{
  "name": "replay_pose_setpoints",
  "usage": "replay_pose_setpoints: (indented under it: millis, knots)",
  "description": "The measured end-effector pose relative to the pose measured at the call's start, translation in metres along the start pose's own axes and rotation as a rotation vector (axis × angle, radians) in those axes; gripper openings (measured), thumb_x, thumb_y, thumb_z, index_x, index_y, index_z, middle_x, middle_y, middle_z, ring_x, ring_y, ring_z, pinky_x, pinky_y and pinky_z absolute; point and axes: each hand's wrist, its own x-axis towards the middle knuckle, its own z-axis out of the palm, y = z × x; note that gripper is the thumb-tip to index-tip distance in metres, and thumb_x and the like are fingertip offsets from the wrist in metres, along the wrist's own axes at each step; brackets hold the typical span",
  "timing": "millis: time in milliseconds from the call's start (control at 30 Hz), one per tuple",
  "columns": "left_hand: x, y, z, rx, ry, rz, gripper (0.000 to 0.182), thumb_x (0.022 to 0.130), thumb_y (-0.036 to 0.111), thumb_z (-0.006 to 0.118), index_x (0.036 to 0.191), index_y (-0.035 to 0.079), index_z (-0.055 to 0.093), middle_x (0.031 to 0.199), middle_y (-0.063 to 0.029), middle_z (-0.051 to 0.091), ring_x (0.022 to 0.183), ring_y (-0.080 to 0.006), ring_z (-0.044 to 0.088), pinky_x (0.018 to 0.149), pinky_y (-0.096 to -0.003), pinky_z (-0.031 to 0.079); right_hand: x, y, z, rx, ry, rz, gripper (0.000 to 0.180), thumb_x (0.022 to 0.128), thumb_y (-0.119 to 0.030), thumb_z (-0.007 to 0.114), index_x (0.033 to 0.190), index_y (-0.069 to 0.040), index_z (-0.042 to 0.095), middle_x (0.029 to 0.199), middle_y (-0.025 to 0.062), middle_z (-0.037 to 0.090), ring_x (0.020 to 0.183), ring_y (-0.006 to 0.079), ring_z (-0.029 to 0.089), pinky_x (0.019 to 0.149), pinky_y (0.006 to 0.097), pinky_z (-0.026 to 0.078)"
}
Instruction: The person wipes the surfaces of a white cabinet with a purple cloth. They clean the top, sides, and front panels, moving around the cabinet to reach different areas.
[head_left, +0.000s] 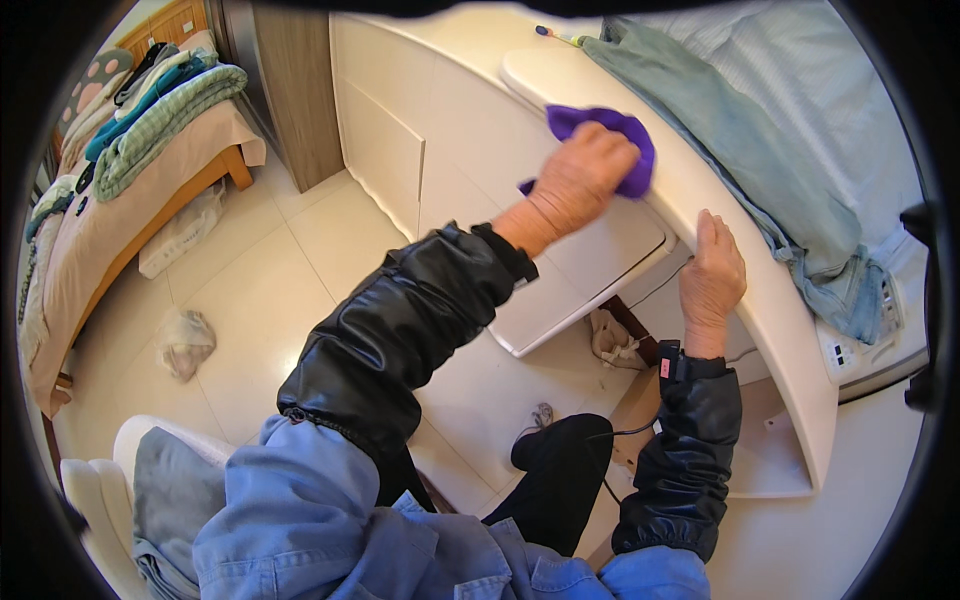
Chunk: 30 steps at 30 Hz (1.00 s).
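Note:
A purple cloth (636, 161) is bunched under my left hand (589, 169), which presses it against the rounded front edge of a cream-white desk (555, 71). Lower along the same edge rests my right hand (712, 270), its fingers extended and nothing seen in its grasp; its thumb is hidden. Both forearms wear black sleeve covers over blue cuffs. Beyond the edge, folded light-blue jeans (750, 172) lie across the desktop. A toothbrush (559, 35) sticks out near the far end of the jeans.
Under the desk are an open white drawer or door panel (592, 277), a shoe (611, 337) and cables. A power strip (840, 356) lies near the jeans. Left are a bed with folded blankets (172, 112), a plastic bag (186, 345) on the floor and a chair holding grey cloth (176, 495).

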Motion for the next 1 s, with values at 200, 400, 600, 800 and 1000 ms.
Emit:
replay_pose_setpoints:
  millis: [200,400,600,800,1000]
  knots:
    - [0.013,-0.017,0.005,-0.001,-0.126,-0.173,0.027,0.075,0.008,0.067,0.1,0.012,0.061,0.104,-0.011,0.064,0.105,-0.0356,0.058,0.088,-0.0453,0.05,-0.001,0.003,0.001,0.033,0.091,-0.036,0.035,0.078,-0.002,0.062,0.113,-0.007,0.065,0.109,0.0085,0.068,0.103,0.0266,0.067,0.085,0.0357,0.053]
    - [0.038,-0.074,-0.009,0.249,-0.254,-0.546,0.029,0.081,0.021,0.067,0.107,0.008,0.066,0.104,-0.0166,0.069,0.105,-0.0355,0.063,0.09,-0.0485,0.047,0.0,0.005,0.005,-0.023,0.134,-0.038,0.028,0.076,-0.003,0.064,0.103,-0.007,0.063,0.097,0.0075,0.066,0.094,0.024,0.067,0.079,0.0333,0.053]
    - [0.025,0.007,0.018,0.208,-0.158,-0.063,0.026,0.074,0.013,0.066,0.1,0.013,0.063,0.094,-0.0061,0.068,0.097,-0.0276,0.064,0.098,-0.0496,0.034,-0.001,0.006,0.004,0.038,0.016,0.048,0.038,0.072,0.0,0.066,0.11,-0.006,0.064,0.108,0.0098,0.069,0.102,0.0269,0.067,0.085,0.0368,0.053]
    - [0.015,0.071,0.039,-0.075,-0.199,0.084,0.035,0.074,0.009,0.067,0.108,0.007,0.062,0.102,-0.0107,0.067,0.101,-0.03,0.063,0.092,-0.0407,0.044,-0.006,0.009,0.006,0.134,-0.016,0.08,0.046,0.068,0.0,0.07,0.113,-0.004,0.063,0.114,0.0123,0.067,0.108,0.0297,0.065,0.09,0.0388,0.052]
    - [0.026,0.019,0.009,0.06,-0.319,-0.149,0.03,0.077,0.011,0.069,0.106,0.006,0.061,0.104,-0.0152,0.067,0.101,-0.0361,0.062,0.091,-0.0446,0.046,-0.017,0.034,-0.017,0.136,-0.052,-0.005,0.037,0.077,-0.001,0.063,0.114,-0.005,0.06,0.112,0.0121,0.066,0.109,0.0289,0.064,0.09,0.0382,0.051]
